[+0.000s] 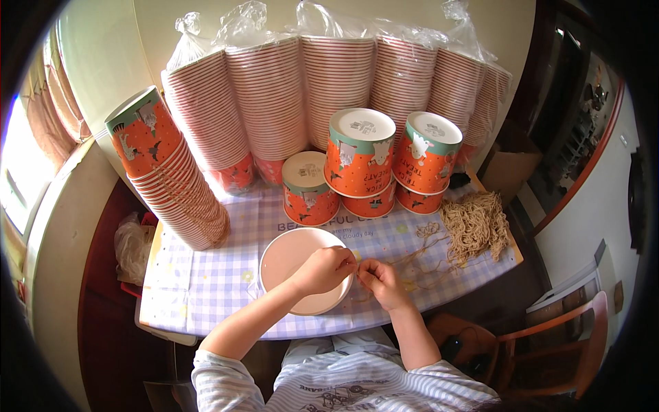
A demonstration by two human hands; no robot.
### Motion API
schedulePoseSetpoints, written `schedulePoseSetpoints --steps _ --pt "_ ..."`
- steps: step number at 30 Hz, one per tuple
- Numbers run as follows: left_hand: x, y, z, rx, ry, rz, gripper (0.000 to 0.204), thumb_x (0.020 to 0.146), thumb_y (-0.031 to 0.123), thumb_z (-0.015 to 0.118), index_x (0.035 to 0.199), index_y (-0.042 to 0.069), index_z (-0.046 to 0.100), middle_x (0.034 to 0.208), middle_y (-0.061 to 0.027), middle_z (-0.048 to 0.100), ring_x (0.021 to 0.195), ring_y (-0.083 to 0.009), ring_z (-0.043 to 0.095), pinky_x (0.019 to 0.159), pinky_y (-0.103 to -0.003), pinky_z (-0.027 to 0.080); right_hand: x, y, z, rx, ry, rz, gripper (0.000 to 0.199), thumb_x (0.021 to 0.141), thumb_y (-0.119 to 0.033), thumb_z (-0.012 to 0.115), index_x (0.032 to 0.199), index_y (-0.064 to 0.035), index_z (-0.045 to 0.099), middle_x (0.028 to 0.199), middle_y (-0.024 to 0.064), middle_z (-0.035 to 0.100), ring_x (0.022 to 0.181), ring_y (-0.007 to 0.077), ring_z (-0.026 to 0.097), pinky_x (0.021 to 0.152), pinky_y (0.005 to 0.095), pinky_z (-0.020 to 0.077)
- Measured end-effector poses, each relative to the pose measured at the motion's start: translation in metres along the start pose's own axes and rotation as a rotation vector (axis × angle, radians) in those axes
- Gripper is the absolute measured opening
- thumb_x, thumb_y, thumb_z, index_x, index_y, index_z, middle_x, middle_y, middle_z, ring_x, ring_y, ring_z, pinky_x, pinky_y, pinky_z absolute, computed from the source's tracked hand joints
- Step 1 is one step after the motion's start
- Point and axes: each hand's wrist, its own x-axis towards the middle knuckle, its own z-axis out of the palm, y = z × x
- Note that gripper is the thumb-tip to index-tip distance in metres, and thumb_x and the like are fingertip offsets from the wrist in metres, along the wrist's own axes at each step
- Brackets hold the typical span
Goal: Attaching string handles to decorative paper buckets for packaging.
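Observation:
A round paper bucket [281, 257] with a pale inside stands mouth up near the table's front edge. My left hand [324, 270] reaches across its opening, fingers pinched together at the right rim. Just beside the rim, my right hand [384, 283] is closed in a pinch, its fingertips close to those of the left. Thin strands run from a heap of beige twine [477, 226] toward my hands. Both pinches appear to be on a twine piece, mostly hidden by the fingers. The bucket's outer wall is hidden from above.
Orange and green paper buckets [362, 151] stand upside down behind, some stacked in pairs. At left leans a tall bucket stack [171, 172] with twine hanging along it. Several plastic-wrapped bucket stacks [268, 96] line the back. A wooden chair [556, 336] stands at right.

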Motion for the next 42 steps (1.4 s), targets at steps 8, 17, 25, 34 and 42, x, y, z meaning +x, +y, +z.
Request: schedulePoseSetpoints --steps 8,17,25,34,42 --pt "0.002 0.000 -0.001 0.032 0.022 0.038 0.012 0.076 0.015 0.055 0.080 0.004 0.059 0.077 -0.0125 0.058 0.071 -0.0285 0.058 0.065 -0.035 0.046 -0.005 -0.002 0.000 0.172 0.064 0.034 0.004 0.083 -0.009 0.054 0.084 -0.0050 0.054 0.066 -0.0045 0.049 0.053 0.0021 0.036 0.047 0.0155 0.0290" --pt "0.001 0.003 -0.002 0.006 0.054 0.216 0.014 0.071 0.012 0.060 0.084 0.007 0.061 0.087 -0.0083 0.056 0.079 -0.0259 0.057 0.068 -0.034 0.047 -0.007 -0.014 -0.004 0.016 0.155 -0.107 0.010 0.081 -0.010 0.058 0.089 -0.0050 0.054 0.075 -0.0015 0.055 0.060 0.0027 0.044 0.053 0.0165 0.0362" --pt "0.003 0.007 0.000 0.083 0.063 0.274 0.010 0.068 0.011 0.062 0.077 0.007 0.061 0.079 -0.0067 0.056 0.076 -0.0254 0.055 0.067 -0.035 0.047 -0.007 -0.011 -0.001 -0.043 0.156 -0.191 0.019 0.079 0.000 0.055 0.092 -0.0056 0.043 0.078 0.0000 0.053 0.064 0.0030 0.046 0.057 0.0162 0.0373" --pt "0.004 0.004 0.004 0.185 0.075 0.289 0.007 0.065 0.011 0.062 0.071 0.008 0.060 0.075 -0.0059 0.055 0.073 -0.0245 0.054 0.065 -0.034 0.047 -0.011 -0.004 -0.006 -0.252 0.172 -0.171 0.009 0.078 -0.001 0.056 0.084 -0.0034 0.051 0.072 -0.0016 0.051 0.063 0.0025 0.045 0.057 0.0163 0.0366" --pt "-0.010 0.017 -0.004 0.294 0.092 0.337 0.017 0.065 0.016 0.065 0.078 0.008 0.058 0.079 -0.0057 0.055 0.077 -0.0238 0.053 0.063 -0.033 0.048 -0.016 -0.012 -0.002 -0.574 0.226 -0.277 0.006 0.078 -0.005 0.060 0.081 -0.0018 0.056 0.066 -0.0061 0.051 0.056 0.0001 0.042 0.050 0.0155 0.0341"
